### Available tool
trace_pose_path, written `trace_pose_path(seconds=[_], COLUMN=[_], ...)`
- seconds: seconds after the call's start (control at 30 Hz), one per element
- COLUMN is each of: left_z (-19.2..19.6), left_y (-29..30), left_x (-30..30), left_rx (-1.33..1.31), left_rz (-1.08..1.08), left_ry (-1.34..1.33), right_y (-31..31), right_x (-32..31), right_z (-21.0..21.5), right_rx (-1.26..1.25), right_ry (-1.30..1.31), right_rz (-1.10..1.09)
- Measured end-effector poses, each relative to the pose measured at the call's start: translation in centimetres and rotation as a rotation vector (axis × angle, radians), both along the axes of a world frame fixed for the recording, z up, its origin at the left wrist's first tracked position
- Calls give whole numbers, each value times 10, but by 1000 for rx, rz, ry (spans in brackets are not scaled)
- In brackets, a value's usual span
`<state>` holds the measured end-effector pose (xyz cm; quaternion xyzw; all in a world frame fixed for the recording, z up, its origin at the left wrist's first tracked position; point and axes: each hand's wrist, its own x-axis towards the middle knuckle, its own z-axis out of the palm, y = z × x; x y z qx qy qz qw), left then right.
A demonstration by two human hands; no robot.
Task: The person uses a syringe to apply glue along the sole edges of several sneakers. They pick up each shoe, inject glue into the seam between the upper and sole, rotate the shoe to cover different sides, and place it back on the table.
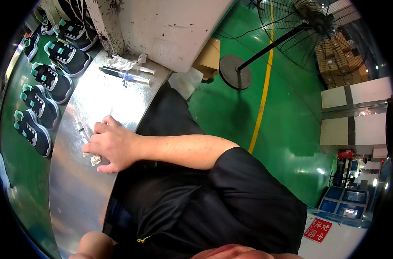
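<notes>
My right hand (114, 146) rests palm down on the shiny metal ledge (75, 194), its fingers curled round a crumpled white tissue (93, 158) that pokes out between the fingers and thumb. Beside the fingertips lies a slim clear tube with blue marks (81, 131), partly covered by the hand; whether the hand grips it too, I cannot tell. At the ledge's upper end are a syringe (126, 76) and another clear plunger (144, 69) next to a crumpled white cloth (121, 63). Of my left arm (95, 245) only a part shows at the lower edge; its hand is cut off.
Several dark sneakers with mint linings (39, 103) stand in a row on the green belt (19, 172) beyond the ledge. A peeling white post (106, 26) rises by the ledge's end. A pedestal fan (235, 71) and a cardboard box (208, 56) stand on the green floor.
</notes>
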<state>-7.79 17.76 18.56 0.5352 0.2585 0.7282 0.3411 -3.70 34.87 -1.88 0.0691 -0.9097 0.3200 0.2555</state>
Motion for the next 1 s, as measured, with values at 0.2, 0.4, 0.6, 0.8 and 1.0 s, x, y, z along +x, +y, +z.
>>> trace_pose_path(seconds=[0.2,0.4,0.6,0.8,1.0], left_z=[-25,25,63,64,67], left_y=[15,-60,-91,-98,-103], left_x=[-13,-25,-4,6,11], left_rx=[241,217,353,341,293], left_rz=[-41,300,453,698,743], left_ry=[67,416,733,876,986], right_y=[6,-1,-3,-4,-3], right_x=[1,-15,-13,-11,-11], right_z=[-3,2,20,17,18], right_rx=[-7,-37,30,51,53], right_ry=[-37,-36,-45,-54,-56], right_rz=[16,78,67,66,57])
